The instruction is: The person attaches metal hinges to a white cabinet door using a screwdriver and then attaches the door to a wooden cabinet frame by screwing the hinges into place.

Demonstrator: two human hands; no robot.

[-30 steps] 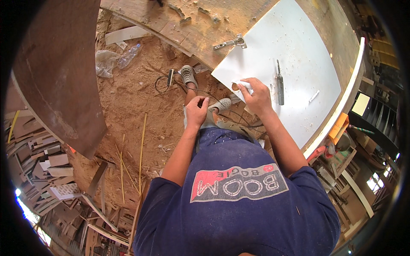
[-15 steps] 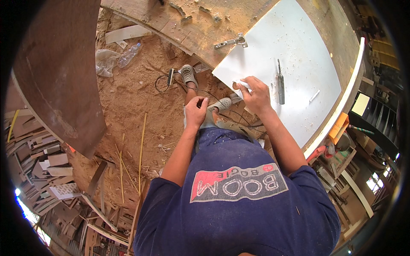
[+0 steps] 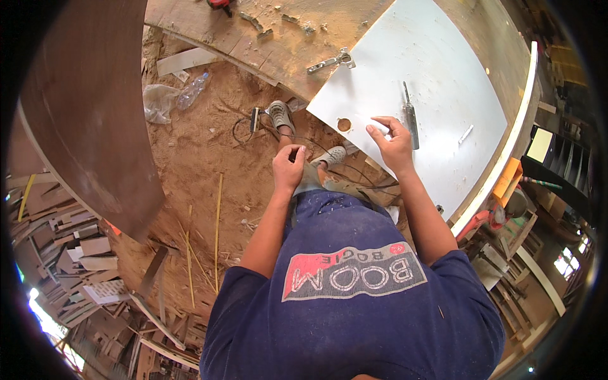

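A white board (image 3: 456,152) lies on the worn wooden bench, with a round brown hole (image 3: 344,125) near its left edge. My right hand (image 3: 396,145) is just right of the hole, thumb and forefinger around a small white object (image 3: 382,127), hard to make out. Right of those fingers lies a dark-handled tool (image 3: 411,126) with a metal shaft. A metal hinge (image 3: 332,61) sits by the board's upper left edge, and a short white stick (image 3: 465,134) farther right. My left hand (image 3: 288,166) is curled below the board's corner, its fingertips pinched; any held thing is hidden.
Loose metal pieces (image 3: 266,30) and a red object (image 3: 218,6) are on the bench (image 3: 221,22). A dark panel (image 3: 88,120) stands left. Sawdust, cables, plastic bags (image 3: 158,101) and strips cover the ground. Offcuts (image 3: 76,253) pile lower left; orange and red items (image 3: 510,180) sit right.
My right hand has moved a little right, away from the hole, which now shows fully. The view has shifted slightly. My left hand keeps its curled shape.
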